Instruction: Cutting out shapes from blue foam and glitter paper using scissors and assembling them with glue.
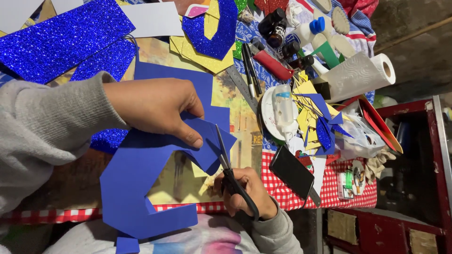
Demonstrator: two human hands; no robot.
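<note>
Head view, looking down: the left hand [157, 110] pinches a blue foam sheet [141, 188] between thumb and fingers, holding it over the cluttered table [287, 193]. The right hand [247, 190] is closed through the handles of black scissors [228, 164], whose blades are parted on the sheet's edge just beside the left thumb. Near the right hand lies a dark phone [291, 171]; farther off, a glue bottle [282, 108] rests on a plate and a paper towel roll [360, 75] lies well apart.

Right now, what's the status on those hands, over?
Left hand pinching blue foam sheet. Right hand gripping black scissors, blades open at the sheet's edge. Nothing blocking the cut.
</note>
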